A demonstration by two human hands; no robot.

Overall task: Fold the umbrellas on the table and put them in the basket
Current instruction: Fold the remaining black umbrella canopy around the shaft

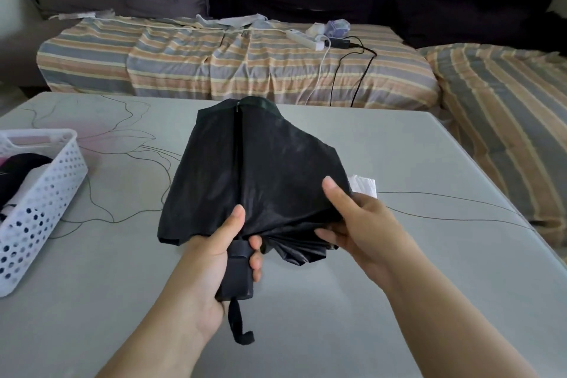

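Note:
A black collapsed umbrella [257,169] is held over the middle of the grey table [429,255], its loose canopy spread out and its tip pointing away from me. My left hand [211,261] grips its black handle, thumb along the canopy; a wrist strap hangs below. My right hand [359,221] pinches the canopy's right edge, thumb on top and fingers underneath. A white perforated basket [43,202] stands at the table's left edge and holds dark and white folded items.
Something white [365,186] peeks out from behind the canopy on the table. Beyond the table is a sofa with a striped cover [214,64], a power strip [303,38] and cables on it.

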